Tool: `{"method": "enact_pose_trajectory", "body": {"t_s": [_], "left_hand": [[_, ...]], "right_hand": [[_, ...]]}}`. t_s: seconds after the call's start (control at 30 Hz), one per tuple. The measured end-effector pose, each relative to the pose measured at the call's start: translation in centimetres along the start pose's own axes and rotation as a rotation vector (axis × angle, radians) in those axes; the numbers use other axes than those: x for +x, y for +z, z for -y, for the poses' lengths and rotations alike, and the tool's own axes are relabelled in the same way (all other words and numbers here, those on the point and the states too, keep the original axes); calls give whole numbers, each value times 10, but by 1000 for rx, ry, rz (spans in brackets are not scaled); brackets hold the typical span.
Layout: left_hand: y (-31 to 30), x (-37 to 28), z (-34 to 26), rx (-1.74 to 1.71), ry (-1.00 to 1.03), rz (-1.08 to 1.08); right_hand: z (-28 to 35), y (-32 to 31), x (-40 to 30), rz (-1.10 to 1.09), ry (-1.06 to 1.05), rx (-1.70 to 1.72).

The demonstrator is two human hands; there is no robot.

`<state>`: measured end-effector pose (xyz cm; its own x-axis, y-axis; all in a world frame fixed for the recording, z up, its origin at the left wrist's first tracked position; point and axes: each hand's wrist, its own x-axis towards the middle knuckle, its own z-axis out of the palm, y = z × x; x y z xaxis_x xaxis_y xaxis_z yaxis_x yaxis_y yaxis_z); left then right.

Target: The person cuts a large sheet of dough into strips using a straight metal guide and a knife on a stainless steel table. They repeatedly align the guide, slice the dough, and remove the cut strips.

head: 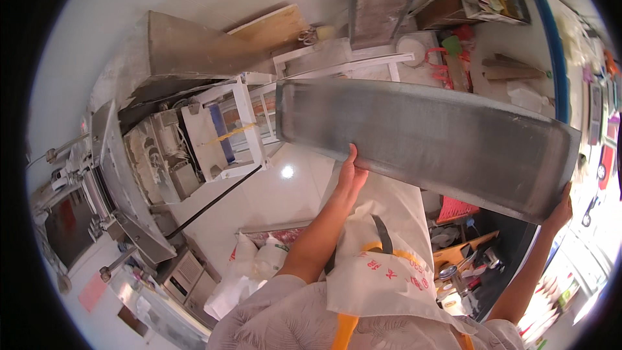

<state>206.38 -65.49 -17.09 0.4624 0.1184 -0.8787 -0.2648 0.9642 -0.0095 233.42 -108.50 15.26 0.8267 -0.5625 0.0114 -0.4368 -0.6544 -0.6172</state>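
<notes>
A long, shallow grey metal tray (423, 141) with a raised rim stretches across the view in front of me, slightly tilted. My left hand (352, 172) grips its near long edge, thumb up over the rim. At the tray's right end, my right hand (559, 211) holds the near corner, with most of its fingers hidden. Behind the tray's left end stands a white metal frame (248, 121), partly covered by it. I cannot tell whether tray and frame touch. A cream apron (384, 272) with red printing hangs below the tray.
On the left is a dusty roller machine (99, 192) with a black rod (214, 201) sticking out. A brown metal chute (194, 48) and an upright trough (381, 5) stand at the back. White sacks (262, 255) sit low on the left; utensils (454, 272) lie to my right.
</notes>
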Motion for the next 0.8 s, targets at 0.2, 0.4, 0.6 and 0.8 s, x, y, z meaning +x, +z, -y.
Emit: {"method": "enact_pose_trajectory", "body": {"t_s": [0.2, 0.4, 0.6, 0.8], "left_hand": [[-18, 63, 15, -115, 132, -20], [-1, 106, 10, -133, 308, -59], [-16, 137, -24, -98, 422, 50], [-54, 160, -65, -47, 508, -226]], "right_hand": [[-21, 141, 107, 196, -131, 35], [-112, 244, 197, 386, -522, -130], [-128, 370, 144, 502, -347, 68], [-122, 456, 36, 565, 44, 156]]}}
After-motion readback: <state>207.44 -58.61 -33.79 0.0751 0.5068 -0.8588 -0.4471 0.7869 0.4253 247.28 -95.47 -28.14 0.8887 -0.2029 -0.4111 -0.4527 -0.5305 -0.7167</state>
